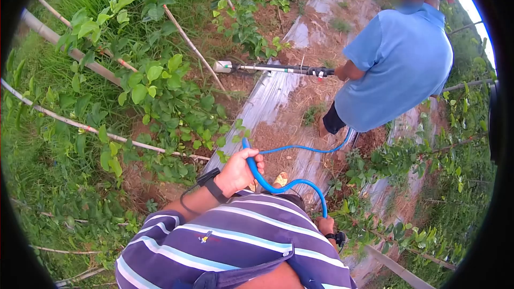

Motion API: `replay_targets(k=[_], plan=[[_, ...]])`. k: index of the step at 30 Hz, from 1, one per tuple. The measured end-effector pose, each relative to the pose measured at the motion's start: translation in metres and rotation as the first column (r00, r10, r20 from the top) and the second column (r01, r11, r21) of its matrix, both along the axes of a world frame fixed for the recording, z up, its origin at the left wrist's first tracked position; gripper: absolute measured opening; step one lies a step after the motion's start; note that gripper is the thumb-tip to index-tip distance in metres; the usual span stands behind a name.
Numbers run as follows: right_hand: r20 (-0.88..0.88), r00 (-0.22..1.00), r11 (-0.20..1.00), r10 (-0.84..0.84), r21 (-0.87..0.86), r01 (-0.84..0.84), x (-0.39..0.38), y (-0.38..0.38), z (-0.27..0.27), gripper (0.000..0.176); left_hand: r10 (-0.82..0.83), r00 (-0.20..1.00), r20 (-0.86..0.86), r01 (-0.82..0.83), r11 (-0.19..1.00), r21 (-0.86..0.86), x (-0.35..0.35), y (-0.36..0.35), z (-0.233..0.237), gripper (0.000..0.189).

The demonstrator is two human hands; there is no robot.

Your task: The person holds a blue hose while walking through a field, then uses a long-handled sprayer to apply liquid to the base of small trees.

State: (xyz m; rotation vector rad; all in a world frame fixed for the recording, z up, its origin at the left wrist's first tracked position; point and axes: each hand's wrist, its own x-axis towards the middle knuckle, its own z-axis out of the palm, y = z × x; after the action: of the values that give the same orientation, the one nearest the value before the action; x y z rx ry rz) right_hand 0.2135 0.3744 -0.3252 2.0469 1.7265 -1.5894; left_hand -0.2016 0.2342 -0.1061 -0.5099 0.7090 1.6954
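- The blue hose (292, 183) is smooth, glossy and evenly bright in colour, with no print legible at this size.
- It lies in front of the wearer's striped shirt (214, 241), running in an S-shaped bend between the two hands.
- Its stretch close to the body looks thick; a thinner-looking blue length (305, 149) runs from beside the left hand (235, 172) towards the co-worker (396, 64). How the two join is hidden at the hand.
- A short piece of the blue hose sticks out past the left hand, pointing forward over the ground.
- The left hand's grip is closed round the blue hose, fingers curled over it; a dark wristband (218, 190) sits behind the hand.
- The right hand (325, 226) has its grip closed on the blue hose's lower part, near the edge of the shirt. Its fingers are partly hidden; a dark band (340, 238) circles that wrist.
- Ahead and to the right, the co-worker, in a light blue shirt and red headwear, holds a long pole (284, 68) roughly level, with a white cylindrical end (222, 67) near the plants.
- Silvery sheeting (262, 101) covers strips of reddish soil (267, 134), some of it strewn with dry straw.
- Leafy green plants (160, 85) and slanting stakes (174, 21) stand on the left, with more greenery (396, 158) on the right.
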Motion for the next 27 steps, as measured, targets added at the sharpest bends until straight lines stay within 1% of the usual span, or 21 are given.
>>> replay_targets(k=[1, 2, 4, 5, 8, 10, 14, 16, 17, 19, 20, 22, 25, 27], plan=[[0.028, 1.0, 1.0, 0.0, -0.002, 0.0, 0.007, 0.004, -0.02, 0.014, 0.006, 1.0, -0.01, -0.006, 1.0, 0.001, 0.0, 0.001, 0.001, 0.01], [0.029, 1.0, 1.0, 0.002, -0.003, -0.002, 0.007, 0.009, -0.028, 0.014, 0.007, 1.0, -0.01, -0.007, 1.0, 0.0, -0.001, 0.001, 0.002, 0.01], [-0.035, 0.999, 0.997, -0.03, -0.071, 0.028, 0.007, 0.016, -0.037, 0.01, 0.012, 1.0, -0.019, -0.012, 1.0, 0.013, -0.002, 0.002, 0.003, 0.01], [-0.037, 0.999, 0.997, -0.029, -0.069, 0.026, 0.006, 0.019, -0.041, 0.01, 0.013, 1.0, -0.021, -0.013, 1.0, 0.016, -0.002, 0.002, 0.003, 0.01], [-0.049, 0.998, 0.996, -0.04, -0.087, 0.035, 0.003, 0.022, -0.045, 0.009, 0.021, 0.998, -0.064, -0.02, 1.0, 0.01, -0.002, 0.003, 0.007, 0.01], [-0.074, 0.997, 0.994, -0.034, -0.11, 0.026, -0.003, 0.02, -0.035, 0.009, 0.006, 0.997, -0.072, -0.005, 1.0, 0.012, -0.003, 0.001, 0.008, 0.01], [-0.048, 0.999, 0.994, 0.001, -0.106, -0.006, -0.003, 0.011, -0.042, 0.01, -0.006, 0.997, -0.081, 0.008, 1.0, 0.017, -0.005, -0.003, 0.015, 0.009], [-0.032, 0.999, 0.997, 0.014, -0.08, -0.017, -0.005, 0.002, -0.037, 0.013, -0.004, 0.997, -0.079, 0.006, 1.0, 0.025, -0.005, -0.007, 0.023, 0.008], [-0.035, 0.999, 0.997, 0.011, -0.075, -0.013, -0.009, -0.003, -0.027, 0.013, -0.008, 0.997, -0.082, 0.01, 0.999, 0.03, -0.006, -0.009, 0.023, 0.008], [0.005, 1.0, 0.995, -0.024, -0.095, 0.024, -0.016, -0.011, -0.007, 0.016, -0.019, 0.997, -0.072, 0.021, 0.999, 0.039, -0.006, -0.015, 0.023, 0.008], [0.002, 1.0, 0.996, -0.029, -0.088, 0.029, -0.017, -0.015, -0.006, 0.016, -0.023, 0.997, -0.074, 0.026, 0.999, 0.046, -0.006, -0.019, 0.022, 0.008], [0.025, 0.999, 0.999, 0.04, -0.027, -0.039, -0.021, -0.024, 0.006, 0.017, -0.024, 0.997, -0.075, 0.03, 0.997, 0.075, -0.006, -0.027, 0.018, 0.008], [-0.003, 1.0, 1.0, 0.022, 0.017, -0.022, -0.026, -0.039, 0.03, 0.018, -0.034, 0.997, -0.064, 0.039, 0.996, 0.085, -0.007, -0.038, 0.015, 0.008], [0.019, 0.999, 0.998, 0.039, 0.039, -0.039, -0.022, -0.048, 0.032, 0.019, -0.039, 0.997, -0.065, 0.045, 0.995, 0.092, -0.006, -0.046, 0.016, 0.008]])
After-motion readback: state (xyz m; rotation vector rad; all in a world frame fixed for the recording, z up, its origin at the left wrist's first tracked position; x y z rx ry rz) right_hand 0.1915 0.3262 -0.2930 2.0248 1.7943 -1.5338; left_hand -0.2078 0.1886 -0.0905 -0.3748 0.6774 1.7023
